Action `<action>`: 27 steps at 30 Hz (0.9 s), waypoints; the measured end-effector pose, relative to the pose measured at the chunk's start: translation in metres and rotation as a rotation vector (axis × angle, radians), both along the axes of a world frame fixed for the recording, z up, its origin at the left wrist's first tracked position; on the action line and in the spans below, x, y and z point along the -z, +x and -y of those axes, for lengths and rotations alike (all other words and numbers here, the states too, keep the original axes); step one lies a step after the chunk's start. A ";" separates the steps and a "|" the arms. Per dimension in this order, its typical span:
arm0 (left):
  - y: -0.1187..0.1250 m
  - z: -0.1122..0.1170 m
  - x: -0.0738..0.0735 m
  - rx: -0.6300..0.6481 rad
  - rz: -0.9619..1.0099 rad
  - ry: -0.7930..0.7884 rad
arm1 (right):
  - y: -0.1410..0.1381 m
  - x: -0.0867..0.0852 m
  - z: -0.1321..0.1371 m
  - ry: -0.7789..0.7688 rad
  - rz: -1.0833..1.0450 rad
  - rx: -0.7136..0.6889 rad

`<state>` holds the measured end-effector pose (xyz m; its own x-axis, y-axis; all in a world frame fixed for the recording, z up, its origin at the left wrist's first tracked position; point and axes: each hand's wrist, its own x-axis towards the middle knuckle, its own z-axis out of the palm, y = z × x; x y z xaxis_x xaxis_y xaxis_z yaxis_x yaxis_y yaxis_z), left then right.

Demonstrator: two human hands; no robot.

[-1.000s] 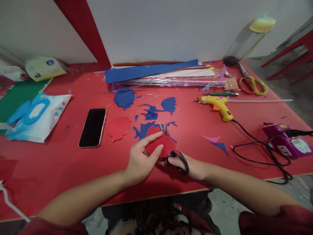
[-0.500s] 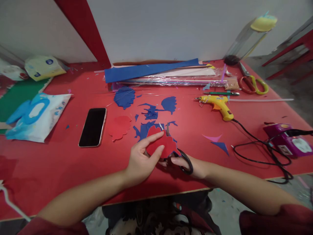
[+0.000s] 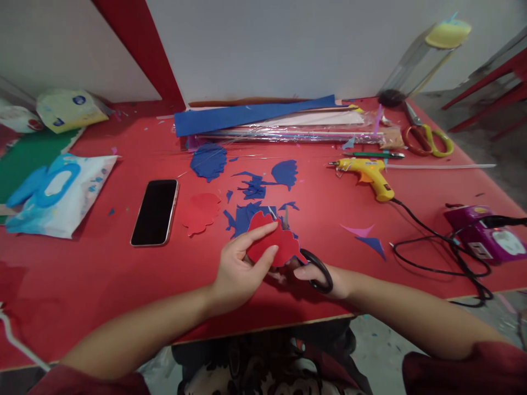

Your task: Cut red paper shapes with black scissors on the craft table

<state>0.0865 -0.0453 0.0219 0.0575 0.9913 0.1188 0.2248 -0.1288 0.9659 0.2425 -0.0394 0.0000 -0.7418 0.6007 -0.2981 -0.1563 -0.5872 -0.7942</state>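
My left hand (image 3: pixel 242 263) pinches a red scalloped foam cutout (image 3: pixel 272 244) with a blue edge showing behind it. In my right hand (image 3: pixel 325 277) are black-handled scissors (image 3: pixel 323 274), thumb through a loop; their parted blade tips stick up past the cutout's far edge. The cutout hides the middle of the scissors and most right-hand fingers. Beneath and beyond lie blue scraps (image 3: pixel 251 214). A second red scalloped piece (image 3: pixel 201 213) rests flat to the left. Farther back are a rounded blue piece (image 3: pixel 208 162) and a smaller blue scalloped piece (image 3: pixel 285 173).
A phone (image 3: pixel 155 213) and a wipes pack (image 3: pixel 66 192) lie left. To the right are a yellow glue gun (image 3: pixel 366 173), its black cord, a purple power box (image 3: pixel 486 236) and large scissors (image 3: pixel 428 137). Blue strips (image 3: pixel 255 115) and wrapped sticks line the back; a clear bottle (image 3: pixel 420 66) stands behind.
My right hand has shifted slightly right with the scissors, and their blades have spread a little wider. The left hand keeps its hold on the red cutout.
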 end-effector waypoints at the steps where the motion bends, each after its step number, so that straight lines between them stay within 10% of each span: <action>1: 0.000 0.000 0.000 -0.001 0.001 -0.010 | 0.000 0.000 0.000 -0.012 0.001 0.001; 27: 0.001 -0.002 0.004 -0.016 -0.027 0.013 | -0.003 0.001 -0.001 0.039 -0.031 -0.004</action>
